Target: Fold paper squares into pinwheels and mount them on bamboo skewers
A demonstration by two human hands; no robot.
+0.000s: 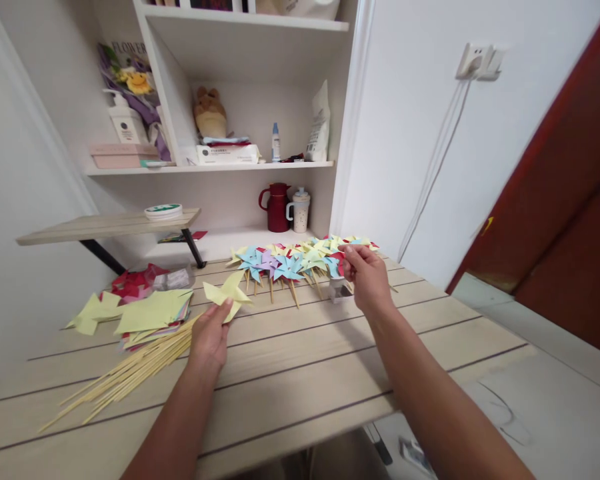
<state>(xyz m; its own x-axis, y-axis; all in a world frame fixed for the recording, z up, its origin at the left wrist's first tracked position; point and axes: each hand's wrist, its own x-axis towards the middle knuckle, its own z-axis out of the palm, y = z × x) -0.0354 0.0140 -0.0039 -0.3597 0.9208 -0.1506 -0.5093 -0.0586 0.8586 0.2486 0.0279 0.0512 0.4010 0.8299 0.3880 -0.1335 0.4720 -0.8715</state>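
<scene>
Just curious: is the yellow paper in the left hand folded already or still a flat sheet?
Folded: the yellow paper in the left hand shows pointed, pinwheel-like blades.

from my feed the room looks evenly bright with soft, diffuse light and only faint shadows; wide-angle distortion bends the shelf (210, 167) and door (570, 200) edges (corners stretch most), focus slightly soft.

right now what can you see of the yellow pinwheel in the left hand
The yellow pinwheel is folded from pale yellow paper, with pointed vanes spreading out from a middle. It is held just above the wooden table, tilted, its vanes pointing left, up and right. The left hand pinches its lower edge from below. No stick is visible on it. It sits apart from the row of finished pinwheels farther back, and right of the stack of paper squares.
</scene>
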